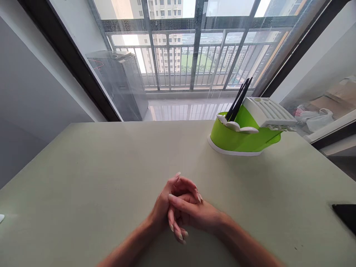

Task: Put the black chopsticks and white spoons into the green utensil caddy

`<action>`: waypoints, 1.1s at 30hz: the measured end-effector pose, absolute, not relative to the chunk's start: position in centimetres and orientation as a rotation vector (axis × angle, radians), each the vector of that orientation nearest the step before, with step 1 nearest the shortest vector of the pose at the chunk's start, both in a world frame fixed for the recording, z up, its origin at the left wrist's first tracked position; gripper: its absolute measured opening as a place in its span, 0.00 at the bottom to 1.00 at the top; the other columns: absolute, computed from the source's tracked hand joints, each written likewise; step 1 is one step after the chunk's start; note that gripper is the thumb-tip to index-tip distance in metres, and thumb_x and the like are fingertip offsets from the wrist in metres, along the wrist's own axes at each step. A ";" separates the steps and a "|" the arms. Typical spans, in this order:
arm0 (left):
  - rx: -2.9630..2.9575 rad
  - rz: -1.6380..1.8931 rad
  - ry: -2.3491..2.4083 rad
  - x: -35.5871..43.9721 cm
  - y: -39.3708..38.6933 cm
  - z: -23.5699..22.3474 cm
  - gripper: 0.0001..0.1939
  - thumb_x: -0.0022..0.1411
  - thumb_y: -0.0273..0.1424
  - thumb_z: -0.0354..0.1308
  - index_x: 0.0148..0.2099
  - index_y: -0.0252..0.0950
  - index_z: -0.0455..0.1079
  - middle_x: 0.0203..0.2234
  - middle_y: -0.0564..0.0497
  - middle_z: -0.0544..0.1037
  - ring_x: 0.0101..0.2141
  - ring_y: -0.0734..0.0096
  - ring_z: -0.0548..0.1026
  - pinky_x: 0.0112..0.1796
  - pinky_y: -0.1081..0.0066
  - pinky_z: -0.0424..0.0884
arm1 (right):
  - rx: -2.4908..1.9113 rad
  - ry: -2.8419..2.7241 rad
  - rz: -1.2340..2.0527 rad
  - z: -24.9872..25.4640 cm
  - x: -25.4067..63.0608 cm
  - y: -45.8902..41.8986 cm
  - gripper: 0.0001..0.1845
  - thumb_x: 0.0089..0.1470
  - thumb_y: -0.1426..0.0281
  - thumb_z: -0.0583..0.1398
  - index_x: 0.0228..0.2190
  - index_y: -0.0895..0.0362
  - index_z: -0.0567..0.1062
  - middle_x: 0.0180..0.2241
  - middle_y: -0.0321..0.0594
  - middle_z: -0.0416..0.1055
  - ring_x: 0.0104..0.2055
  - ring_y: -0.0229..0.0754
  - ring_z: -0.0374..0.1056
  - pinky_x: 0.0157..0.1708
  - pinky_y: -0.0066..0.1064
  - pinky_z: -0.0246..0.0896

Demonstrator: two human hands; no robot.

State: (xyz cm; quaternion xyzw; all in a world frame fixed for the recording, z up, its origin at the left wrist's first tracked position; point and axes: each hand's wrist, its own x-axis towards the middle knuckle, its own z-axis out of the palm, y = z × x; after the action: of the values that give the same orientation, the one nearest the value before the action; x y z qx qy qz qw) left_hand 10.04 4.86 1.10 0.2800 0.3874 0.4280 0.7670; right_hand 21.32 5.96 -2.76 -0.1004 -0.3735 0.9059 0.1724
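Observation:
My left hand point(162, 204) and my right hand point(198, 213) are clasped loosely together above the near middle of the pale green table point(111, 167). The left fingers curl over the right hand, and the left thumb points up. Across the left palm lies the right thumb, while the right fingertips come out below, bent round the left hand. Both hands are closed on each other, and no object shows in them. Farther off to the right stands a green and white utensil holder point(236, 142), apart from both hands.
Black chopsticks point(239, 98) and white spoons point(233, 126) stand in the holder, beside its white slotted rack point(268, 111). A black flat object point(346, 216) lies at the right edge. A small white thing point(1, 217) shows at the far left. Beyond the table is a railed window point(194, 44).

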 end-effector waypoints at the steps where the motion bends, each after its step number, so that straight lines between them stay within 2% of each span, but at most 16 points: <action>1: 0.606 0.928 0.843 10.0 4.9 1.1 0.29 0.69 0.52 0.46 0.31 0.35 0.75 0.27 0.47 0.77 0.35 0.63 0.76 0.44 0.66 0.72 | -0.282 -1.061 2.567 -2.8 21.3 6.0 0.35 0.61 0.43 0.56 0.26 0.63 0.75 0.19 0.38 0.72 0.18 0.33 0.66 0.20 0.24 0.61; 8: 0.622 0.941 0.843 10.1 4.8 1.1 0.29 0.70 0.51 0.45 0.31 0.34 0.75 0.27 0.47 0.77 0.34 0.63 0.76 0.43 0.67 0.72 | -0.235 -1.048 2.553 -3.1 21.3 5.9 0.33 0.64 0.45 0.55 0.26 0.63 0.76 0.19 0.37 0.72 0.19 0.33 0.66 0.20 0.24 0.60; 33: 0.563 0.976 0.820 10.1 4.9 1.1 0.29 0.68 0.52 0.47 0.31 0.35 0.76 0.26 0.46 0.78 0.34 0.62 0.76 0.42 0.66 0.71 | -0.284 -1.096 2.548 -3.0 21.5 5.9 0.33 0.61 0.43 0.56 0.28 0.61 0.76 0.19 0.35 0.71 0.19 0.34 0.66 0.21 0.25 0.60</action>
State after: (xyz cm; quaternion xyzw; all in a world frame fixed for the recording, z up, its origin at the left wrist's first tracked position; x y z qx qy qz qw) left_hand 10.15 4.87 1.07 0.2593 0.3777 0.4496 0.7668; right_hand 21.49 5.89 -2.96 -0.1001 -0.3871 0.8996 0.1757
